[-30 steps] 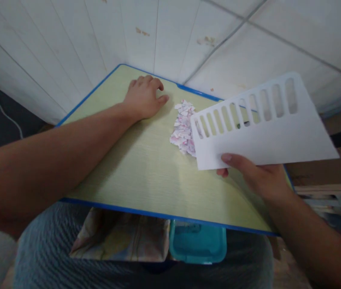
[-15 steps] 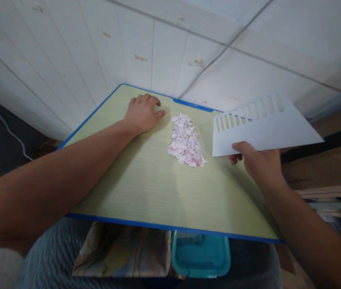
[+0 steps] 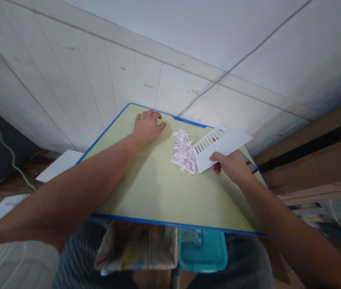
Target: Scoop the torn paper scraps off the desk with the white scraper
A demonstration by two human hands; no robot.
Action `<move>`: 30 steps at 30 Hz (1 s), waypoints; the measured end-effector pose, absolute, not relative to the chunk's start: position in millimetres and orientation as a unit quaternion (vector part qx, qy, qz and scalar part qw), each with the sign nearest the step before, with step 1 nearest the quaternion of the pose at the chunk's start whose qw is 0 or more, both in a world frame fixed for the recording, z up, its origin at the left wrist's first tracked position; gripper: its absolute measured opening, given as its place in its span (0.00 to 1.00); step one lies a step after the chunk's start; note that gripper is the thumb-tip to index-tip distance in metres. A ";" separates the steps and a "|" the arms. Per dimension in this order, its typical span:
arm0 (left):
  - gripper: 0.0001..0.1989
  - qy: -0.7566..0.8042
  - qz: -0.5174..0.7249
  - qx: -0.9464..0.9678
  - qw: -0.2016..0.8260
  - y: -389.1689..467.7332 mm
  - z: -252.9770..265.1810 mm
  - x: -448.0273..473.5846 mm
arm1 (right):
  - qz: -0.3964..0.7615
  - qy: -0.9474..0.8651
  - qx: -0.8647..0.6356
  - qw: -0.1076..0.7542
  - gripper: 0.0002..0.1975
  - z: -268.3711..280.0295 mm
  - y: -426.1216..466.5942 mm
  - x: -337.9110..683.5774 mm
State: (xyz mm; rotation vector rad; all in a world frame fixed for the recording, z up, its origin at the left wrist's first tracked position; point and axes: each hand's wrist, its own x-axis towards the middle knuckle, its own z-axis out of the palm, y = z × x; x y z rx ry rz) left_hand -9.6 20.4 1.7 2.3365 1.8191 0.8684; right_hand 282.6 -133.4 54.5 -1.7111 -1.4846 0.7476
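Note:
A heap of torn paper scraps [image 3: 184, 152], white and pinkish, lies on the pale yellow-green tabletop [image 3: 155, 188]. My right hand [image 3: 227, 163] pinches a white sheet [image 3: 221, 146], card or stiff paper, with a row of cut-out slots along its far edge. The sheet is tilted, and its left end is at the right side of the heap; I cannot tell whether they touch. My left hand [image 3: 148, 126] rests on the far left part of the table, left of the heap, fingers bent and apart, holding nothing.
Below the table's blue front edge [image 3: 173, 223] are a turquoise plastic container [image 3: 203, 257] and a patterned cloth bag [image 3: 140, 251]. A white panelled wall [image 3: 146, 76] with a cable stands behind. Dark and red items [image 3: 251, 165] lie at the table's right edge.
My right hand has brought the slotted sheet leftward and lower, up to the heap's right side. My left hand stays in place on the table. The camera view has shifted.

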 end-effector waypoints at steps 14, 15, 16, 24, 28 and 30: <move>0.18 0.627 0.287 0.723 0.045 24.7 5.0 -22.0 | 0.294 -0.586 -0.697 0.290 0.17 58.3 -22.1 184.2; 0.18 0.626 0.288 0.723 0.048 24.5 4.8 -22.1 | 0.292 -0.584 -0.702 0.286 0.21 56.5 -20.6 187.3; 0.18 0.624 0.289 0.724 0.050 24.3 4.5 -22.1 | 0.289 -0.581 -0.706 0.283 0.22 55.0 -20.1 192.3; 0.18 0.619 0.293 0.727 0.055 25.0 2.8 -19.3 | 0.256 -0.581 -0.704 0.319 0.06 58.5 -48.7 217.3; 0.19 0.618 0.286 0.730 0.055 24.0 4.7 -19.5 | 0.286 -0.620 -0.658 0.317 0.04 57.0 -83.0 198.0; 0.20 0.621 0.283 0.729 0.055 23.1 6.1 -19.8 | 0.300 -0.630 -0.648 0.304 0.04 53.0 -95.7 191.2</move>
